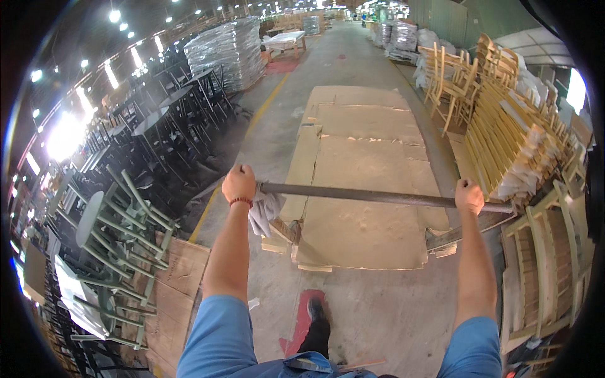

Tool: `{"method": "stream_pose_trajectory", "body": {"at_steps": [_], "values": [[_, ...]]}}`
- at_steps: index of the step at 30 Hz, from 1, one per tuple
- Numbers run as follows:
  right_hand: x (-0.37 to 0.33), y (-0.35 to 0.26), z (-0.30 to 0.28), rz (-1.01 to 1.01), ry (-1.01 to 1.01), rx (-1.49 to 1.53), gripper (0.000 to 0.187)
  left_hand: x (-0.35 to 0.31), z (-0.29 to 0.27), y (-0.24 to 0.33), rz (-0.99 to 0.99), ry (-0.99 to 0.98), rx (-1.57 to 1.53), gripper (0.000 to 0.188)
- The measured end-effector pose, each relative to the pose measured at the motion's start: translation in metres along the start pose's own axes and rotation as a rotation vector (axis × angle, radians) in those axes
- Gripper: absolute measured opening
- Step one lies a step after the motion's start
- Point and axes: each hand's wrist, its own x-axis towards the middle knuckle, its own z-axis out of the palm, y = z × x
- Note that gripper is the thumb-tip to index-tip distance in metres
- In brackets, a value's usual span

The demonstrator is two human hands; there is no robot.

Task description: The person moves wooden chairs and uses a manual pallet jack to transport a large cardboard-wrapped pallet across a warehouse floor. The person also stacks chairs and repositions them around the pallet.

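Both my arms reach forward to a long dark metal push bar point(359, 193) across the near end of a flat cart. My left hand point(239, 183) is closed round the bar's left end, with a grey cloth point(267, 213) hanging beside it. Toward the other end, my right hand point(469, 196) grips the same bar in a fist. Beyond and below the bar lies the cart's long deck point(365, 170), covered with brown cardboard sheets. Wooden pieces point(287, 232) show at the deck's near left corner.
On the left stand grey-green chair frames point(120, 233) and dark tables and stools point(170, 104). A wrapped stack point(227, 53) rises farther back. Wooden chairs point(455, 82) and stacked wooden parts point(510, 145) line the right. Concrete aisle floor point(343, 53) runs ahead.
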Motion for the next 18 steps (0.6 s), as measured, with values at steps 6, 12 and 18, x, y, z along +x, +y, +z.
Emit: {"method": "stream_pose_trajectory", "body": {"at_steps": [6, 12, 18], "values": [[0.146, -0.06, 0.097, 0.011, 0.004, -0.023, 0.034, 0.102, 0.127, 0.081, 0.038, -0.045, -0.094, 0.033], [0.28, -0.15, 0.2, 0.033, -0.05, -0.062, 0.036, 0.229, 0.25, 0.125, 0.192, -0.135, -0.253, 0.033], [0.398, -0.216, 0.29, 0.04, -0.125, -0.023, 0.032, 0.268, 0.39, 0.289, 0.532, -0.213, -0.492, 0.027]]}}
